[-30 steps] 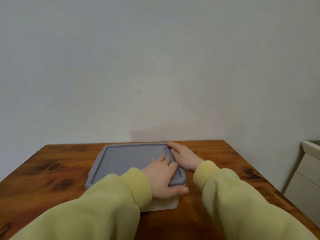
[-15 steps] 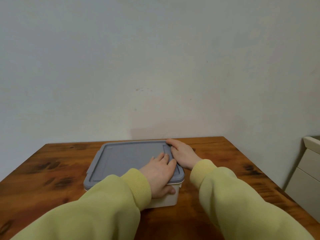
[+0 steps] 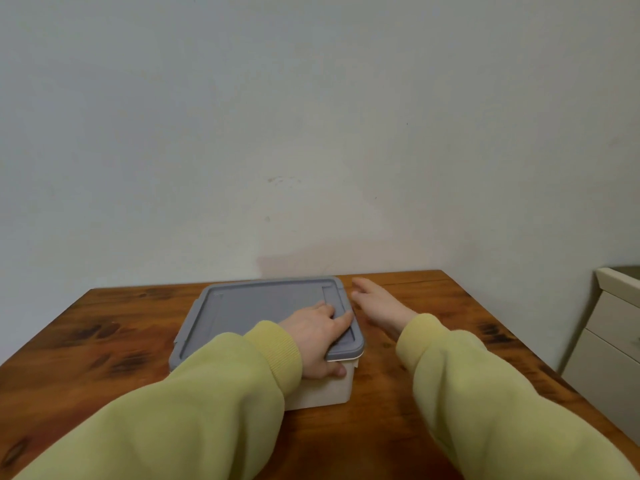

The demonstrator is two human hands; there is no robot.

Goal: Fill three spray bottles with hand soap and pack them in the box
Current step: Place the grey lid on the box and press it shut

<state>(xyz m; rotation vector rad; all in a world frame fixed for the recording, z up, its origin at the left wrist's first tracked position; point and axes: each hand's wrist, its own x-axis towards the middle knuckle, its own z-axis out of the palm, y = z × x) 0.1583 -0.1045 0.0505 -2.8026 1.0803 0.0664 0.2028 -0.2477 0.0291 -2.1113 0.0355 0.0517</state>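
Observation:
A white plastic box (image 3: pixel 325 389) stands in the middle of the wooden table, closed by a grey lid (image 3: pixel 263 306). My left hand (image 3: pixel 317 336) lies on the lid's near right corner, fingers flat on top and thumb wrapped under the rim. My right hand (image 3: pixel 375 303) hovers just right of the box with fingers spread, apart from the lid and holding nothing. No spray bottles or soap show; the box's inside is hidden.
The brown wooden table (image 3: pixel 104 348) runs back to a plain white wall. A cream drawer cabinet (image 3: pixel 613 341) stands past the table's right edge. Yellow sleeves cover both forearms in the foreground.
My right hand has come off the lid's right edge and moved slightly rightward. My left hand stays pressed on the near right corner. The view has tilted a little.

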